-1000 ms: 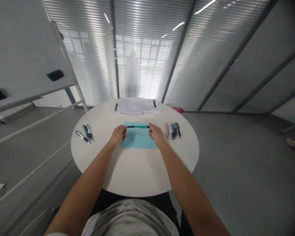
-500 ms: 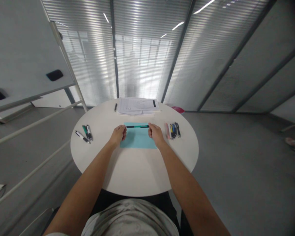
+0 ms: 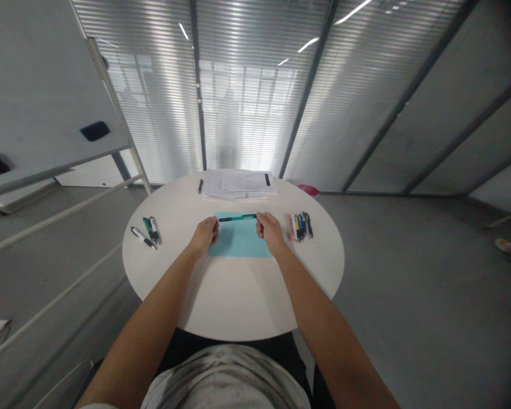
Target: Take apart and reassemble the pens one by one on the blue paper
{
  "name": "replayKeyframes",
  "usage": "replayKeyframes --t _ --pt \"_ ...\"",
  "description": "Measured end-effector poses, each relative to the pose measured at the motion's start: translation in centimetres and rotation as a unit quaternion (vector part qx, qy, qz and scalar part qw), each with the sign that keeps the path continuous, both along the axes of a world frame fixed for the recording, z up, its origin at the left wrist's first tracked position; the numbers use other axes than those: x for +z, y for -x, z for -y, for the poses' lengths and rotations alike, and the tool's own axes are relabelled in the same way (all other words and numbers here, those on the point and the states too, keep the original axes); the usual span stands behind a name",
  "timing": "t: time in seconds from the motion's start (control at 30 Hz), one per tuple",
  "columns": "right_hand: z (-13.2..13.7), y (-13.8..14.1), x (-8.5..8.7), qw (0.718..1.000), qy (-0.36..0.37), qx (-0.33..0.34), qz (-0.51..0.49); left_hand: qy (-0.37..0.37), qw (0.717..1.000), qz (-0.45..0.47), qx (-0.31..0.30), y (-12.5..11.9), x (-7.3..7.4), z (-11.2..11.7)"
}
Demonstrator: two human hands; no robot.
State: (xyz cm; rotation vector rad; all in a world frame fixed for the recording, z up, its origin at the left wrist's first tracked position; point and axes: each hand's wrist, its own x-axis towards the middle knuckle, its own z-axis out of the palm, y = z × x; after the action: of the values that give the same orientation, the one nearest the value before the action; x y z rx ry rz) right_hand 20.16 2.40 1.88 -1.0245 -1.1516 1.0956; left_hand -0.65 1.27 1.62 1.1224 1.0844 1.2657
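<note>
I hold a green and black pen [image 3: 237, 217] level between both hands, just above a light blue sheet [image 3: 241, 243] on the round white table [image 3: 234, 295]. My left hand [image 3: 205, 235] pinches the pen's left end with closed fingers. Its right end is pinched by my right hand [image 3: 269, 231], also closed. The pen tilts slightly, with the right end a little higher.
Three pens [image 3: 148, 231] lie at the table's left. A row of several coloured pens [image 3: 298, 225] lies at the right. A stack of papers [image 3: 238, 183] and a dark pen [image 3: 200, 185] sit at the far edge. A whiteboard stand [image 3: 46, 108] rises on the left.
The pen's right end has risen slightly, so the pen is now a little tilted. Both hands have stayed at its ends.
</note>
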Motion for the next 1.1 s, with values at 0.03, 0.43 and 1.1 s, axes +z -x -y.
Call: replayKeyframes --t 0.03,0.43,1.1 --pt "0.04 0.01 0.02 1.000 -0.002 0.000 0.006 -0.001 1.000 0.001 0.001 0.00 0.02 -0.01" --pt "-0.26 0.02 -0.44 1.000 0.016 0.013 0.004 0.019 1.000 0.007 0.011 -0.07 0.13 0.07" --pt "-0.25 -0.02 -0.63 0.996 0.062 0.013 0.059 -0.003 1.000 0.017 0.004 -0.06 -0.01 0.06"
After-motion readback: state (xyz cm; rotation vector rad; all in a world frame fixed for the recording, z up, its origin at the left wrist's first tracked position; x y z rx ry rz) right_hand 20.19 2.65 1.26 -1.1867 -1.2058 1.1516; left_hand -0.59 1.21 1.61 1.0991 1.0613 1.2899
